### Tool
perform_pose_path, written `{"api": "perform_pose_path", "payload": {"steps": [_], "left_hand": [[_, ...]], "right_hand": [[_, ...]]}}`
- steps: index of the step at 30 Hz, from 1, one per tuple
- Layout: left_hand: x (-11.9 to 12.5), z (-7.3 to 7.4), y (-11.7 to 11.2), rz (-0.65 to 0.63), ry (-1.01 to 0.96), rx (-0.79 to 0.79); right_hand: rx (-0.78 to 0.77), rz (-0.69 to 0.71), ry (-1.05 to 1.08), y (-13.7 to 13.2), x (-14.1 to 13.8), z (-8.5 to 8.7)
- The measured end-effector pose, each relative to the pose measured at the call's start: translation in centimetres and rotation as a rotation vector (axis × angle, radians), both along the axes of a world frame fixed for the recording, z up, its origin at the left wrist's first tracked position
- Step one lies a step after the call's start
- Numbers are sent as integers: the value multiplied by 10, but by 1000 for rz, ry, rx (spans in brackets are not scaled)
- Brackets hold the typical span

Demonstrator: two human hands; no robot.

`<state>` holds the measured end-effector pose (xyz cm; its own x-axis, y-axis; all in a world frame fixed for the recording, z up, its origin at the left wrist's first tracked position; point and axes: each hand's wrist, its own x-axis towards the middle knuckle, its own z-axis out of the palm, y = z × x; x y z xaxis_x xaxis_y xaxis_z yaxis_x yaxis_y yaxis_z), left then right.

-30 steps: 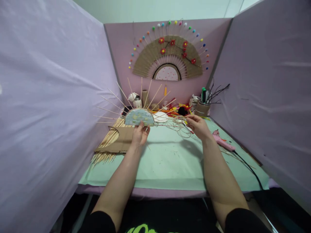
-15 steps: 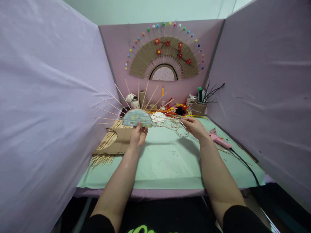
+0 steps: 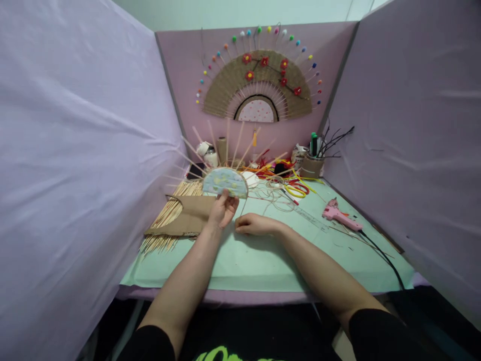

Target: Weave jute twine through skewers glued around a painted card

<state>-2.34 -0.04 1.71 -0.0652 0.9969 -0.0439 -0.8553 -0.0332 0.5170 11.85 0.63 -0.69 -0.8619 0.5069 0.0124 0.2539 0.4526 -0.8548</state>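
Note:
My left hand (image 3: 224, 209) grips the lower edge of a half-round fan base (image 3: 224, 182), covered in pale blue patterned material, thumb in front. Thin wooden sticks (image 3: 238, 145) fan out from its curved edge and look blurred. Below its right corner, my right hand (image 3: 251, 224) is closed in a pinch, knuckles up. A thin twine (image 3: 244, 206) runs from that corner down to its fingertips. Loose tan twine (image 3: 276, 193) lies in loops on the table behind.
Cut cardboard (image 3: 193, 215) lies over a bundle of sticks (image 3: 160, 245) at left. Yellow-handled scissors (image 3: 295, 191) and a ruler (image 3: 311, 219) are right of centre. A pink glue gun (image 3: 341, 216) with a cord lies at right. A finished fan (image 3: 259, 80) hangs on the back panel.
My right hand has moved left and towards me, from beside the twine loops to below the fan base. My left hand has shifted the fan base slightly right, still holding it.

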Motion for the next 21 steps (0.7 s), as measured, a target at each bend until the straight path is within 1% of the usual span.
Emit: {"api": "perform_pose_path", "payload": {"steps": [1,3,5,7,9,10,12,13,14,17,19,21], "left_hand": [[2,0,-2,-31,-11,-27],[4,0,-4,-81,-36,-73],[3,1,-4,-112,-56,-95],[1,2,-4,-150,-61,-80],[0,3,-5,-200,-60,-35],[0,4,-5,-224,-56,-15],[2,6,-8,-255,-37,-2],[3,7,-9,-263,-20,-9],[4,8,-11,-269,0,-22],[7,8,-14,-295,55,-62],[9,7,-15,-312,89,-87],[11,5,-15,-327,127,-96]], "right_hand": [[29,18,5,-2,-5,-2],[82,-16,0,-2,-7,-3],[111,-100,-21,0,1,-1],[126,-170,-25,5,13,2],[121,-255,21,10,25,5],[108,-321,66,13,29,7],[30,-475,217,16,34,12],[-38,-532,322,17,36,15],[-115,-559,437,17,37,18],[-309,-516,738,14,36,24],[-372,-484,824,12,35,26],[-416,-481,840,10,34,27]]}}
